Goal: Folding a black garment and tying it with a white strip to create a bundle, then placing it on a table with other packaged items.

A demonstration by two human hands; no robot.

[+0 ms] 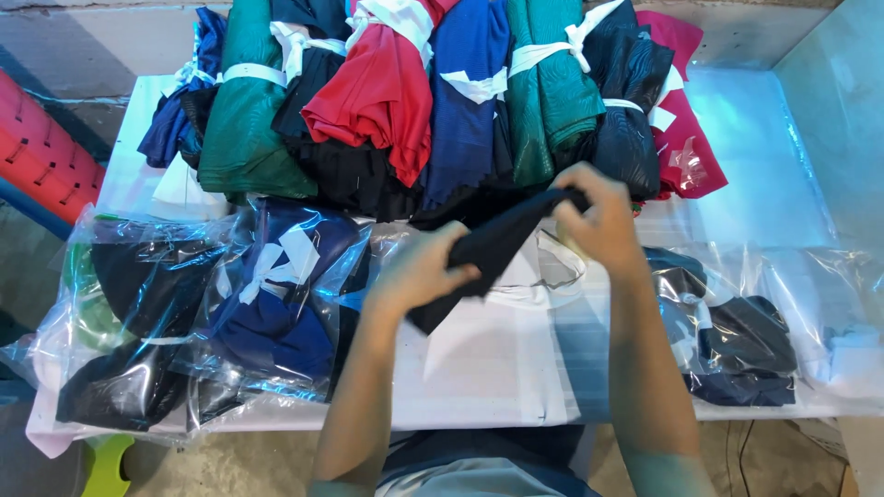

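Observation:
Both my hands hold a folded black piece of cloth [493, 248] above the white table [497, 368]. My left hand [419, 271] grips its lower end and my right hand [599, 221] pinches its upper end. Just behind it lies a heap of tied fabric bundles [405, 101] in green, red, blue and black, each bound with a white strip. A white strip [543, 276] lies on the table under the cloth.
Clear plastic bags with dark garments [267, 294] lie at the table's left. Another bagged dark garment [737, 340] lies at the right, beside an empty-looking clear bag [838, 322]. A red ribbed object [37, 147] stands at far left.

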